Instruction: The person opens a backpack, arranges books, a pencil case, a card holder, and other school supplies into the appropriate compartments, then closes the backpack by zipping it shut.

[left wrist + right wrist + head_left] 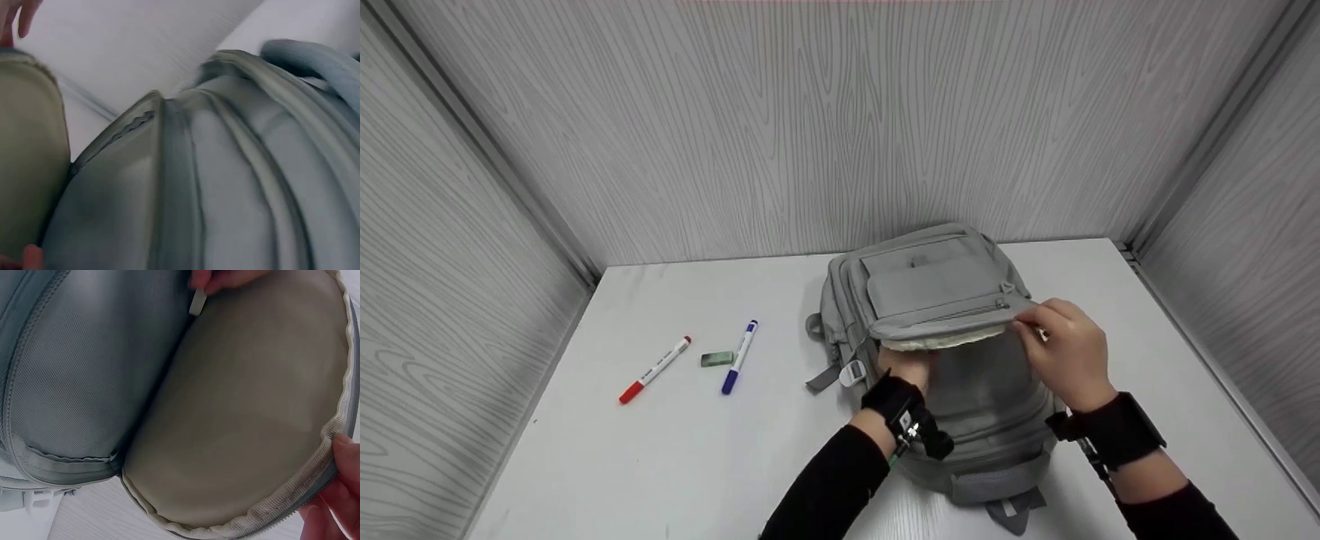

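Note:
A grey backpack (997,390) lies on the table with its front pocket unzipped. My right hand (1065,349) pinches the edge of the pocket flap (952,289) between thumb and fingers and holds it raised. In the right wrist view, the flap's beige lining (242,405) faces the camera. My left hand (907,365) reaches under the flap into the pocket, its fingers hidden in the head view. Its fingertips (230,278) show at the top of the right wrist view, pinching a small whitish flat-ended piece (197,302) close to the pocket's bottom fold.
Left of the backpack lie a red marker (655,370), a blue marker (740,357) and a small green block (717,358) on the white table (585,457). A round white tag (853,373) hangs at the bag's left side. Grey wood-grain panels (810,127) enclose the table.

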